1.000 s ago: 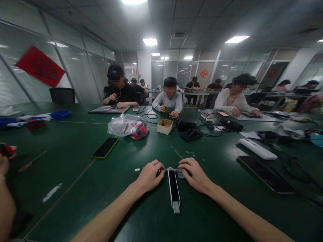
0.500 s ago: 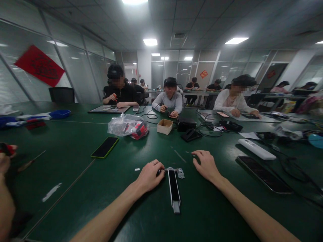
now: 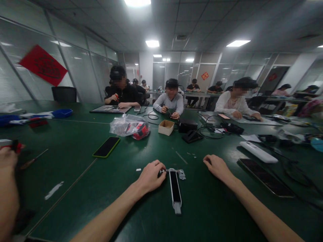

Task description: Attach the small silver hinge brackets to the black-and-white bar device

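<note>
My left hand (image 3: 151,176) rests on the table with curled fingers, pinching the left end of a small metal bracket (image 3: 182,174). That bracket runs across the top of a slim black strip with a white frame (image 3: 175,188), which has a grey tab (image 3: 178,208) at its near end. The fingers partly hide the bracket's left end. To the right, apart from the strip, my right hand (image 3: 217,167) lies low over the table, thumb and fingers together; whatever may be between them is hidden. Tiny light bits (image 3: 193,155) lie just beyond its fingertips.
A green-edged phone (image 3: 106,147), a plastic bag (image 3: 130,126) and an open small box (image 3: 166,127) sit ahead. On the right are a white oblong device (image 3: 258,152), a dark phone (image 3: 264,177) and cables. Another person's hand (image 3: 8,158) is at far left, near a screwdriver (image 3: 34,158).
My right hand has drawn back to the right, its fingers closing together, and the tiny bits now show on the table. My left hand stays at the bracket, with slightly shifted fingers.
</note>
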Demonstrator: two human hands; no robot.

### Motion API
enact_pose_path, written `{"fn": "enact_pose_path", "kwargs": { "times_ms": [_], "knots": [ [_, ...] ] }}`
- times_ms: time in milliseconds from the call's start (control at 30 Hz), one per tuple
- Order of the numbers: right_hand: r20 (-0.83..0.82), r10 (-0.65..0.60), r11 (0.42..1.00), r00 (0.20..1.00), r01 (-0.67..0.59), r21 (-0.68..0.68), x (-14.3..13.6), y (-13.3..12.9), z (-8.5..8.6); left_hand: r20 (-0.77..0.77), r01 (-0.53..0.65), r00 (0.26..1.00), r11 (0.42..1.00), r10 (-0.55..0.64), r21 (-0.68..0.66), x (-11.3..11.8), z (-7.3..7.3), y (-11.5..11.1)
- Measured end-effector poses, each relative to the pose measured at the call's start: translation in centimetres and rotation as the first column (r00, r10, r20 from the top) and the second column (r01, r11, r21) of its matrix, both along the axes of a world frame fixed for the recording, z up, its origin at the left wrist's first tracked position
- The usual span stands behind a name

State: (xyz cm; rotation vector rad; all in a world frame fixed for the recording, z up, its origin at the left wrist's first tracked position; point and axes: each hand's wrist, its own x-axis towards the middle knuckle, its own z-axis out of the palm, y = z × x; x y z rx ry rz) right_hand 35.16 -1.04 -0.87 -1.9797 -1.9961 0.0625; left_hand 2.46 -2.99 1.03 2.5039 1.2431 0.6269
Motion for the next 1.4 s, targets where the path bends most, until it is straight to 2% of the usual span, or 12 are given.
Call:
{"fn": "enact_pose_path", "kwargs": {
  "times_ms": [200, 267, 367, 433, 533, 633, 700, 833, 1033, 1233, 1400],
  "knots": [
    [-0.053, 0.01, 1.0, 0.999, -0.008, 0.023, -1.0, -0.4, -0.1, 0.0, -0.015, 1.0, 1.0, 0.015, -0.004, 0.1, 0.5, -0.2],
    [-0.127, 0.048, 0.996, 0.991, -0.039, 0.075, -2.5, -0.9, 0.2, 0.002, -0.024, 1.0, 1.0, 0.024, 0.003, 0.1, 0.6, -0.3],
    [-0.265, 0.19, 0.97, 0.945, -0.14, 0.197, -5.8, -2.2, 0.7, 0.036, -0.025, 0.999, 0.999, 0.024, 0.033, 0.2, 0.8, -0.5],
    [-0.319, 0.312, 0.938, 0.895, -0.237, 0.253, -8.1, -3.3, 1.0, 0.066, -0.001, 0.998, 0.998, -0.003, 0.061, 0.3, 0.9, -0.7],
    [-0.327, 0.485, 0.861, 0.811, -0.378, 0.339, -10.8, -4.7, 1.2, 0.088, 0.102, 0.99, 0.987, -0.113, 0.125, 0.5, 0.8, -0.9],
    [-0.277, 0.601, 0.779, 0.749, -0.474, 0.411, -11.9, -5.5, 1.0, 0.078, 0.212, 0.969, 0.954, -0.233, 0.213, 0.8, 0.3, -1.0],
    [-0.234, 0.643, 0.73, 0.729, -0.492, 0.473, -12.0, -5.6, 0.7, 0.077, 0.236, 0.961, 0.933, -0.266, 0.27, 0.9, -0.1, -0.8],
    [-0.152, 0.687, 0.651, 0.71, -0.509, 0.563, -11.9, -5.4, 0.5, 0.09, 0.239, 0.953, 0.901, -0.289, 0.363, 1.1, -0.6, -0.5],
    [-0.086, 0.738, 0.592, 0.669, -0.581, 0.558, -12.2, -5.5, 0.9, 0.114, 0.204, 0.957, 0.902, -0.265, 0.38, 1.0, -0.6, -0.4],
    [-0.065, 0.719, 0.593, 0.692, -0.563, 0.576, -12.2, -5.6, 1.1, 0.147, 0.186, 0.959, 0.93, -0.241, 0.316, 1.1, -0.4, -0.7],
    [-0.068, 0.703, 0.6, 0.708, -0.539, 0.591, -12.2, -5.6, 1.2, 0.169, 0.221, 0.949, 0.943, -0.267, 0.25, 1.2, -0.3, -0.8]
  ]
}}
